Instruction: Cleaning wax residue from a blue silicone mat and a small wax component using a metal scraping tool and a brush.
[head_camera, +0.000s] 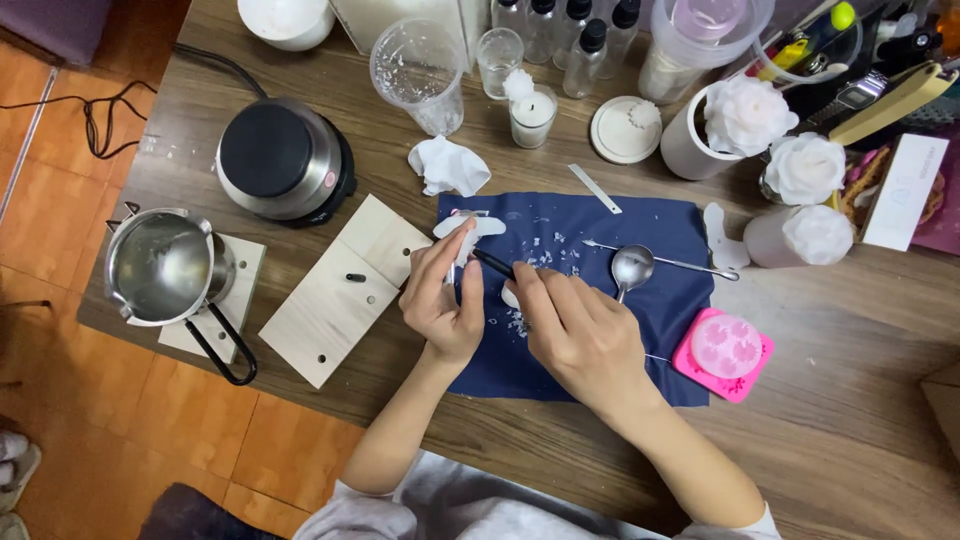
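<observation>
My left hand (443, 290) pinches a flat white wax piece (470, 229) and holds it upright over a dark blue cloth (660, 300). My right hand (572, 325) grips a thin black tool (492, 264) whose tip touches the wax piece. White wax flakes (518, 322) lie scattered on the cloth between the hands. A metal spoon (632, 265) rests on the cloth just right of my right hand. A pink silicone mould (724, 352) with pale wax in it sits at the cloth's right edge.
A small round hot plate (283, 160) and a steel melting pot (165, 268) stand at the left, beside wooden boards (345, 290). Clear cups, bottles, a jar candle (532, 117), a crumpled tissue (448, 166) and white flower-shaped candles (745, 115) crowd the back.
</observation>
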